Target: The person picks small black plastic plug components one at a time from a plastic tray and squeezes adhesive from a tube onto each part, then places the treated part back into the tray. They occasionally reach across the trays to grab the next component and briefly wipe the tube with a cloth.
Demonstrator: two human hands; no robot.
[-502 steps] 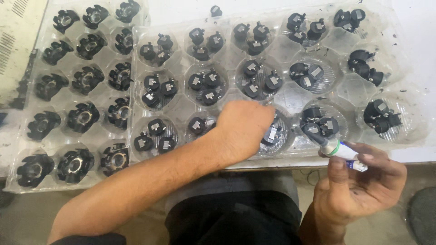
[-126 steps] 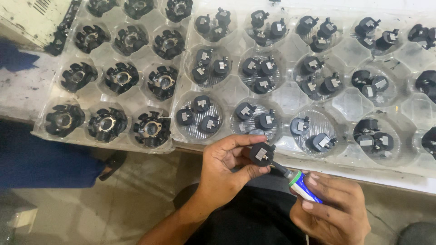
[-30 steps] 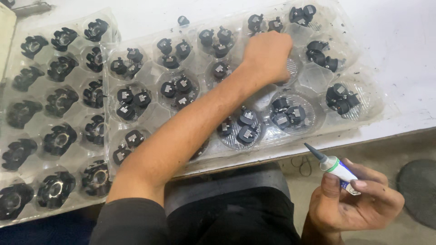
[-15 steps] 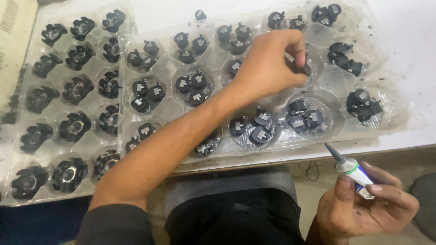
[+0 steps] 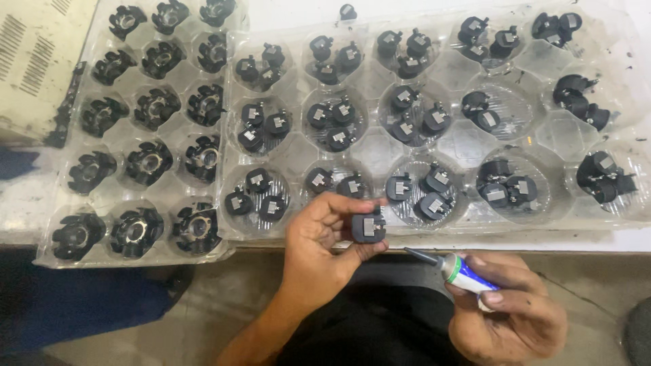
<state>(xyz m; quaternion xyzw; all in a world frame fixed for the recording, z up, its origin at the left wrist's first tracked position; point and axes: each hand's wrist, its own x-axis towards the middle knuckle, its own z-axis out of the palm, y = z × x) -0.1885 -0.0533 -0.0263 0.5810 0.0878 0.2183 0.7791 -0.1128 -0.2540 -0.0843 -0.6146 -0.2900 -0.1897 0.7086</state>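
Clear trays (image 5: 441, 146): we count two on the bench.
Ring-shaped black parts (image 5: 146, 163): we count twelve, left tray.
Glue tubes (image 5: 468, 276): we see one.

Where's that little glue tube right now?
In the head view, lower right: the right hand holds the tube, nozzle aimed left toward the black part in the left hand.

Black part (image 5: 367, 227), clear tray (image 5: 461, 142), seemingly green-blue-white tube (image 5: 464, 274).
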